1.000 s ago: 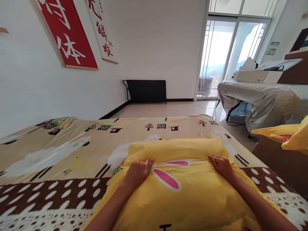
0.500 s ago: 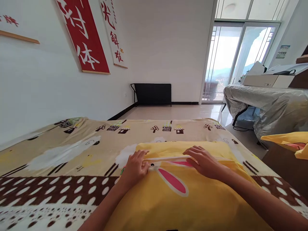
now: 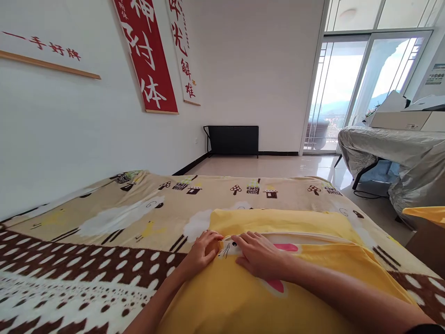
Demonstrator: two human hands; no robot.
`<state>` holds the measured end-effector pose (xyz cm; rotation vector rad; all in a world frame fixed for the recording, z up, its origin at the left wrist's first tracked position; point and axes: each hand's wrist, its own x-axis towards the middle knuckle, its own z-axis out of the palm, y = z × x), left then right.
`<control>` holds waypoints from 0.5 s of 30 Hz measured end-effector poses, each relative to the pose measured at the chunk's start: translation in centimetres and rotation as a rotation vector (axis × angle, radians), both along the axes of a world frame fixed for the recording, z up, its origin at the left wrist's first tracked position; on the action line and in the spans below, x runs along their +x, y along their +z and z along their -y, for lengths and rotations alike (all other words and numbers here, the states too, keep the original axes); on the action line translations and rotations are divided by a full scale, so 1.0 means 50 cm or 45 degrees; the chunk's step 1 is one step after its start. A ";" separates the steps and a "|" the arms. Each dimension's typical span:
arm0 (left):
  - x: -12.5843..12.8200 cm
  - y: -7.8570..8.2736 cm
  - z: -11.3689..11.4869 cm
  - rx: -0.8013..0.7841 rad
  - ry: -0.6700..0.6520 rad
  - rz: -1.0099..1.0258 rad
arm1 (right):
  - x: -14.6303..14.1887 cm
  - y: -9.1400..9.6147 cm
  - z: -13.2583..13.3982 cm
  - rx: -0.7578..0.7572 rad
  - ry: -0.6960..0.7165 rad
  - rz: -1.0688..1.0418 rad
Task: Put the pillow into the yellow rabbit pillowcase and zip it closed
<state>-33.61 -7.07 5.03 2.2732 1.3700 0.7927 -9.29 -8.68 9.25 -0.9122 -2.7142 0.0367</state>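
Two hands sit close together at the left end of a yellow pillow [image 3: 313, 222], which lies on a patterned blanket [image 3: 97, 241] directly before the person. At 9 o'clock of the hands the blanket lies flat but loose over its support. On the left hand [image 3: 203, 253] the fingers curl over the pillow's left corner, where a pale slit [image 3: 333, 238] in the cover begins. Whether they pinch fabric or a small pull cannot be told. The right hand [image 3: 259, 255] lies flat with fingers spread toward 9 o'clock, pressing the cover and clasping nothing, its fingertips just beside the left hand. From there the slit runs toward 3 o'clock and appears to gape slightly along its length. Risks, as judged: the curled fingers hide the corner, so loose cover fabric could be caught in the closure there. Uneven pressure from the flat hand could bunch the cover and pucker the slit. A sideways pull could drag the pillow and wrinkle the blanket beneath. At 2 o'clock, well apart, a table under grey sheeting [image 3: 392, 148] poses no hazard.
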 end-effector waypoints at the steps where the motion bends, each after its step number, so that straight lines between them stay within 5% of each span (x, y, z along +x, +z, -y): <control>1: 0.004 0.000 -0.001 0.005 0.019 -0.041 | -0.013 -0.007 -0.002 0.050 0.022 0.030; 8: 0.011 -0.010 -0.003 0.056 0.057 -0.167 | -0.049 -0.042 -0.004 0.227 0.222 0.197; 15: -0.001 0.001 0.014 0.032 0.055 0.134 | -0.062 -0.007 -0.014 -0.044 -0.004 -0.127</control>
